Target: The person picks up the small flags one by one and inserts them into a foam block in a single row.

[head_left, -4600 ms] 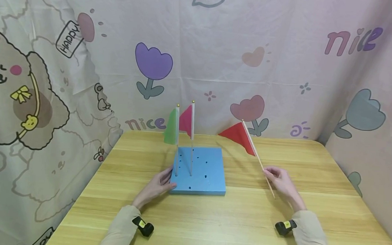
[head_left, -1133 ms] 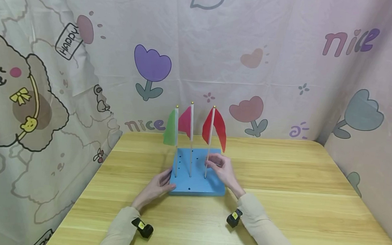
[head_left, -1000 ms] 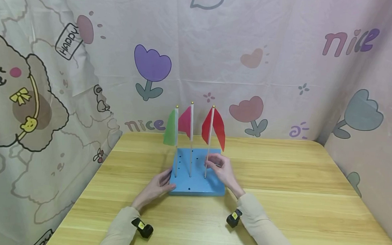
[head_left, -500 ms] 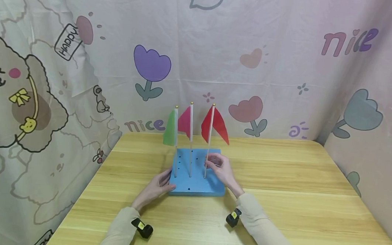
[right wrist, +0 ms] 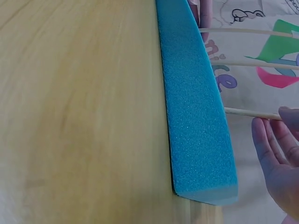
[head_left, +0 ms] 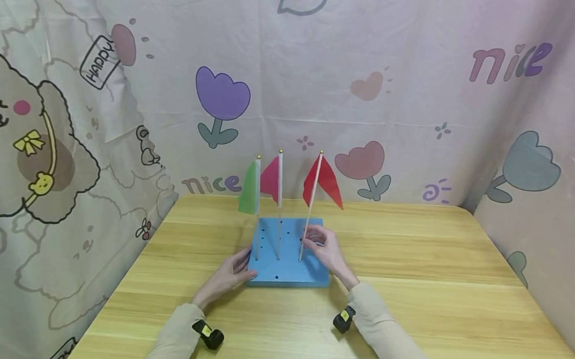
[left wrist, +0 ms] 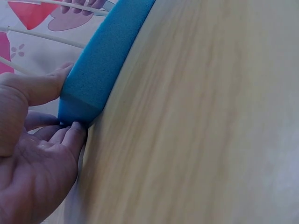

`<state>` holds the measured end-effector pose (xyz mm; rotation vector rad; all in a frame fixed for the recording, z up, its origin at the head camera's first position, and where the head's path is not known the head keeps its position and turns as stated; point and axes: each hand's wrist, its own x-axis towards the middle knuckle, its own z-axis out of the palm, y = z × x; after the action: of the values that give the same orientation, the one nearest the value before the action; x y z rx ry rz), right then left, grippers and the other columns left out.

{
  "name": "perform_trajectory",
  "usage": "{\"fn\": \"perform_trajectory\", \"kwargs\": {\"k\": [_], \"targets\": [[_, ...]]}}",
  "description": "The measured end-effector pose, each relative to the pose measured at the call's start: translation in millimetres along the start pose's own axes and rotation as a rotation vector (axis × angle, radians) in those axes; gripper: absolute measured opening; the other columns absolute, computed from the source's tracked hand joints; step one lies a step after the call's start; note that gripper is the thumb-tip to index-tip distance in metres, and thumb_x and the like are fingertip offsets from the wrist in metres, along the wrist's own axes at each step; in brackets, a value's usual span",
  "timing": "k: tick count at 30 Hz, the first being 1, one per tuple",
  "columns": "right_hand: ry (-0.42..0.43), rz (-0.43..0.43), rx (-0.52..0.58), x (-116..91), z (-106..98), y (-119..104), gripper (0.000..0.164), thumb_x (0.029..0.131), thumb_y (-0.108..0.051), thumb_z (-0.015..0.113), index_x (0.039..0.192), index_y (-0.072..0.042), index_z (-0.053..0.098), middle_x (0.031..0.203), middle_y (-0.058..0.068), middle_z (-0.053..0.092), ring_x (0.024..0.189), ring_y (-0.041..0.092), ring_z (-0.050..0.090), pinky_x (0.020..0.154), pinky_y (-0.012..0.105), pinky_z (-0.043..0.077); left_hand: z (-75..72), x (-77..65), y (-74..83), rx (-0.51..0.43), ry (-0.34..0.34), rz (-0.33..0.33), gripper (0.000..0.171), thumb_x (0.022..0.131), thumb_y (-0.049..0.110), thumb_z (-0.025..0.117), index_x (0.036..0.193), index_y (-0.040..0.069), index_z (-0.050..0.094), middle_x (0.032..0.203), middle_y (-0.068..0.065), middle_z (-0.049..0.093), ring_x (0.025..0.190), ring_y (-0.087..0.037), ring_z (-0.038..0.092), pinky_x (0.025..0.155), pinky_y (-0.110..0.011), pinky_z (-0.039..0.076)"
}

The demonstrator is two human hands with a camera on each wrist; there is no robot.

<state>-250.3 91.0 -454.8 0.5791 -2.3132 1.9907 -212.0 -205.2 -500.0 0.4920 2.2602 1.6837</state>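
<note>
A blue foam block with small holes lies on the table. My left hand holds its left side; in the left wrist view the thumb is on the upper edge and the other fingers are against the side. My right hand pinches the wooden stick of a red flag between thumb and fingertips. That stick leans a little right, its lower end at a hole in the block's right half. A green flag and a pink flag stand upright in the block to its left.
The wooden table extends around the block on all sides. A printed cloth hangs behind the table and along both sides. Each sleeve carries a small black camera, one on the right wrist.
My right hand has brought the red flag left from beside the block to a hole in it. Lately its top has tipped slightly right. The left hand has stayed in place.
</note>
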Motion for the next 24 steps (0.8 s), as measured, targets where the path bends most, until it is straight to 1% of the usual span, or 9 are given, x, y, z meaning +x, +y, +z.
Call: {"fn": "perform_trajectory", "kwargs": {"k": [1, 4, 10, 11, 13, 16, 18, 20, 24], "targets": [[0.000, 0.007, -0.005, 1.0, -0.1, 3.6, 0.032, 0.090, 0.009, 0.060, 0.121, 0.010, 0.059, 0.108, 0.038, 0.062, 0.098, 0.050, 0.064, 0.085, 0.049, 0.061, -0.1, 0.0, 0.0, 0.001, 0.001, 0.000, 0.086, 0.093, 0.021, 0.066, 0.155, -0.001, 0.010, 0.163, -0.021, 0.008, 0.149, -0.035, 0.018, 0.118, -0.029, 0.029], [-0.003, 0.022, -0.013, 2.4, 0.2, 7.4, 0.035, 0.090, 0.006, 0.062, 0.124, 0.008, 0.059, 0.110, 0.035, 0.064, 0.099, 0.045, 0.066, 0.085, 0.044, 0.062, -0.5, 0.0, 0.3, 0.004, -0.003, 0.004, 0.087, 0.093, 0.021, 0.066, 0.155, -0.001, 0.009, 0.163, -0.021, 0.008, 0.149, -0.035, 0.017, 0.118, -0.031, 0.028], [-0.012, 0.012, -0.057, 4.2, 3.1, 7.1, 0.038, 0.089, 0.004, 0.063, 0.127, 0.008, 0.057, 0.110, 0.031, 0.065, 0.098, 0.037, 0.067, 0.082, 0.031, 0.063, -0.2, -0.4, 0.8, 0.000, -0.006, 0.010, 0.085, 0.094, 0.020, 0.065, 0.155, 0.000, 0.010, 0.163, -0.021, 0.007, 0.149, -0.036, 0.017, 0.119, -0.036, 0.026], [-0.010, 0.004, -0.060, 4.3, 3.6, 7.4, 0.038, 0.089, 0.004, 0.064, 0.127, 0.008, 0.058, 0.109, 0.030, 0.066, 0.098, 0.036, 0.067, 0.081, 0.030, 0.063, -0.2, -0.4, 0.8, 0.000, -0.007, 0.013, 0.084, 0.094, 0.020, 0.065, 0.155, 0.000, 0.010, 0.163, -0.021, 0.007, 0.149, -0.036, 0.017, 0.119, -0.037, 0.026], [-0.013, 0.014, -0.069, 3.2, 4.6, 0.7, 0.037, 0.089, 0.005, 0.063, 0.126, 0.008, 0.058, 0.109, 0.031, 0.065, 0.098, 0.039, 0.067, 0.082, 0.035, 0.063, -0.6, -0.6, 0.4, 0.003, -0.008, 0.019, 0.084, 0.095, 0.020, 0.064, 0.155, 0.000, 0.010, 0.163, -0.021, 0.007, 0.149, -0.036, 0.017, 0.119, -0.038, 0.025], [-0.009, 0.008, -0.082, 3.8, 6.1, 1.5, 0.035, 0.089, 0.005, 0.063, 0.124, 0.008, 0.059, 0.108, 0.030, 0.066, 0.097, 0.040, 0.067, 0.082, 0.039, 0.063, -0.8, -0.6, 0.2, -0.002, -0.011, 0.029, 0.083, 0.095, 0.019, 0.064, 0.155, -0.001, 0.010, 0.163, -0.022, 0.007, 0.149, -0.037, 0.016, 0.119, -0.038, 0.025], [-0.007, 0.021, -0.097, 4.2, 6.7, 1.0, 0.033, 0.089, 0.005, 0.063, 0.122, 0.007, 0.061, 0.107, 0.028, 0.066, 0.095, 0.040, 0.068, 0.081, 0.041, 0.063, -0.7, -0.5, 0.1, -0.008, -0.014, 0.033, 0.084, 0.095, 0.019, 0.064, 0.155, -0.001, 0.009, 0.162, -0.023, 0.006, 0.149, -0.037, 0.015, 0.119, -0.038, 0.024], [0.001, 0.009, -0.118, 6.2, 6.9, 8.0, 0.030, 0.089, 0.004, 0.065, 0.119, 0.006, 0.063, 0.103, 0.023, 0.069, 0.091, 0.034, 0.070, 0.079, 0.035, 0.064, -0.5, -0.3, 0.5, -0.014, -0.015, 0.030, 0.084, 0.095, 0.019, 0.064, 0.155, -0.001, 0.009, 0.162, -0.023, 0.005, 0.149, -0.037, 0.015, 0.119, -0.038, 0.024], [0.003, -0.007, -0.160, 6.5, 6.9, 9.3, 0.026, 0.087, 0.003, 0.067, 0.114, 0.004, 0.066, 0.097, 0.018, 0.071, 0.085, 0.025, 0.072, 0.076, 0.028, 0.063, 0.1, 0.0, 0.7, -0.016, -0.014, 0.022, 0.085, 0.094, 0.018, 0.064, 0.155, -0.001, 0.008, 0.162, -0.022, 0.005, 0.149, -0.037, 0.015, 0.120, -0.037, 0.023]]}}
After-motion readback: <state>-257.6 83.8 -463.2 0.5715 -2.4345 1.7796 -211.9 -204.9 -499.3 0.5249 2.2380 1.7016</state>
